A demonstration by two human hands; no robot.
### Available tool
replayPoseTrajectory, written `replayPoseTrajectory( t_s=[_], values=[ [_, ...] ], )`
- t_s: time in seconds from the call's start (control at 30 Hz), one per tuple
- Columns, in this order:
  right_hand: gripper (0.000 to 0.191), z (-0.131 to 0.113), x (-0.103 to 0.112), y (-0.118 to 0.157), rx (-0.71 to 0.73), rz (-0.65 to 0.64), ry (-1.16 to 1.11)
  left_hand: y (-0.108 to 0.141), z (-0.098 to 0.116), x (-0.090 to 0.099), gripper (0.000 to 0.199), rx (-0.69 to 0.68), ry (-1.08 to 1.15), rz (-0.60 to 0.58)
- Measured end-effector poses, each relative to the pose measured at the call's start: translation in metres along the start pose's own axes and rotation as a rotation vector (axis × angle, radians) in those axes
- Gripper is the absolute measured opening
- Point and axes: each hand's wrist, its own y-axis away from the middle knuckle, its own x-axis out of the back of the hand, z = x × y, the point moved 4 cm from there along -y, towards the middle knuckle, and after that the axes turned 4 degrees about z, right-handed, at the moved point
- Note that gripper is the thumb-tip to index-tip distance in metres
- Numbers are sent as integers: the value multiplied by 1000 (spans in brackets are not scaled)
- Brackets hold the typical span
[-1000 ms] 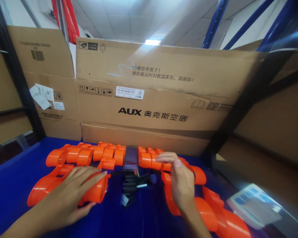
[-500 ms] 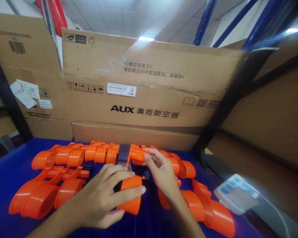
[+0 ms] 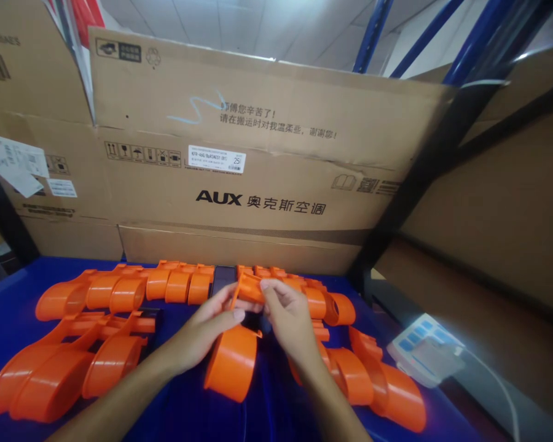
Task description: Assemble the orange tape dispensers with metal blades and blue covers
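"Where's the orange piece?"
"Seven o'clock, in both hands! The left hand has its fingers round the neck; the right hand pinches the top end."
"And around it?"
"More orange pieces at eight, white gadget at four!"

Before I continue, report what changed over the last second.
The left hand brought an orange plastic part with a round body rightward to the middle, then shifted from that body to its upper end. The right hand moved left and now grips that end. The other orange parts, brown cardboard panel and white device with blue buttons stayed put.
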Motion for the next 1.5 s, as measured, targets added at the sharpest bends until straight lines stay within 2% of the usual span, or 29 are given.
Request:
replayPoseTrajectory(
  t_s=[0.1,0.17,0.2,0.27,0.37,0.47,0.63,0.8,0.87,0.97,1.1,1.2,1.4,1.5],
  values=[
    [33,-5,1,2,144,8,225,1,3,14,39,-45,38,199],
    [28,-10,5,3,270,7,455,5,2,30,43,-46,84,323],
    [26,-12,4,3,319,-32,555,8,1,37,47,-38,120,364],
    [24,-13,0,5,374,-198,702,13,-1,47,50,-5,215,399],
    [24,-10,-8,10,373,-452,850,18,-1,51,46,37,353,393],
    [26,-8,-11,12,349,-548,934,18,0,48,43,45,408,389],
    [34,-11,-6,6,353,-559,913,16,1,44,43,62,422,382],
    [27,-9,-5,-1,373,-523,867,15,-1,48,42,75,463,362],
    [27,-7,-10,-6,403,-511,962,15,-2,50,42,73,458,352],
    [26,-4,-26,-17,446,-522,1251,14,-4,51,43,43,433,350],
    [21,-1,-55,-30,500,-578,1390,14,-2,51,42,-65,387,419],
    [19,5,-72,-34,533,-637,1475,13,-1,51,43,-88,385,449],
    [35,19,-77,-36,523,-708,1587,12,4,52,46,-98,401,466],
    [35,17,-73,-35,508,-730,1587,14,5,50,46,-85,415,481]
  ],
)
